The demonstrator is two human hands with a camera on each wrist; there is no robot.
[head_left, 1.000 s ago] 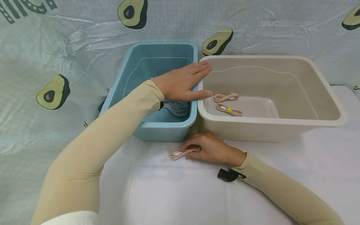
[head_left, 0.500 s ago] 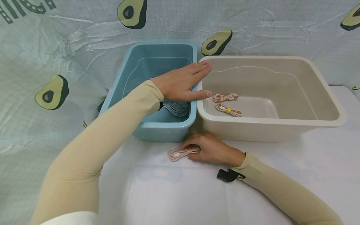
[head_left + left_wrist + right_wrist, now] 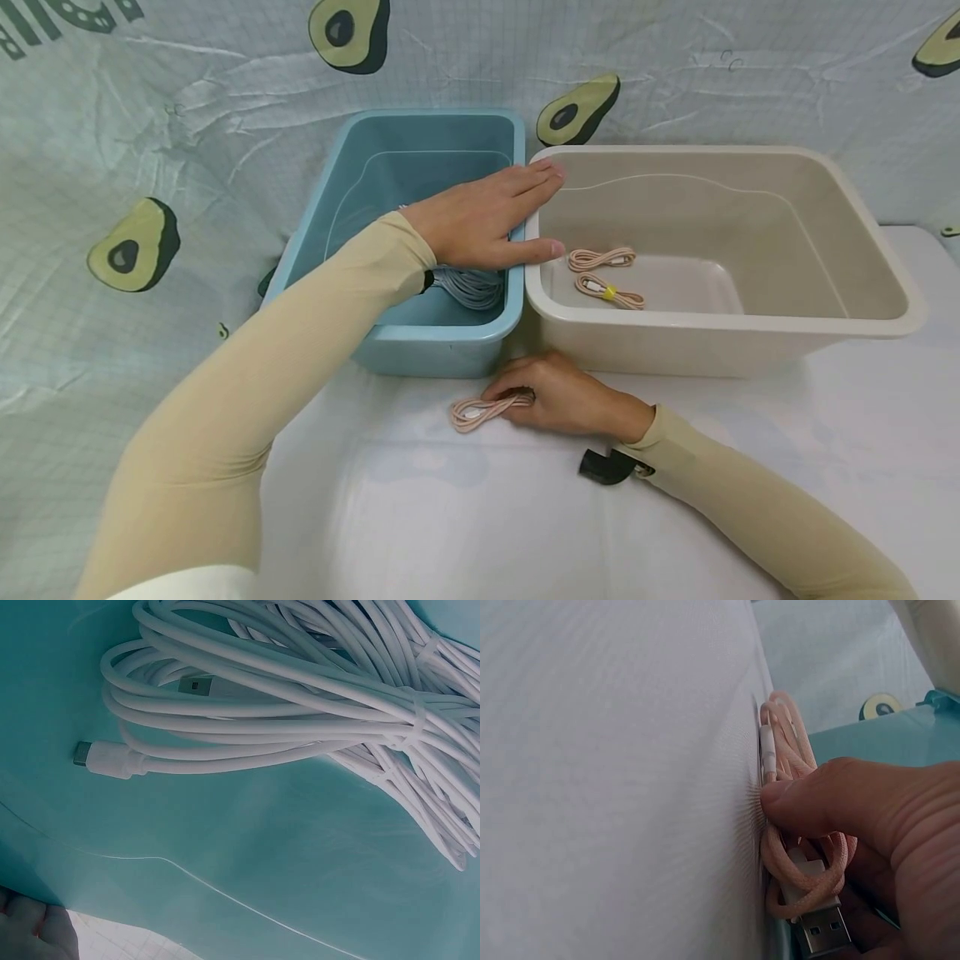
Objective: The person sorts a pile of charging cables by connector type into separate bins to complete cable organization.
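Pink cable [image 3: 480, 409] under right hand [image 3: 562, 396] beside blue bin [image 3: 438, 346].

1. Two coiled pink cables [image 3: 606, 275] lie side by side on the floor of the beige tub before me, near its left wall.
2. A bundle of white cables [image 3: 315, 697], tied in loops, rests in the blue tub.
3. The worktop [image 3: 480, 517] in front of me carries a white cloth.
4. A pale gridded backdrop [image 3: 150, 150] printed with avocado halves rises behind both tubs.
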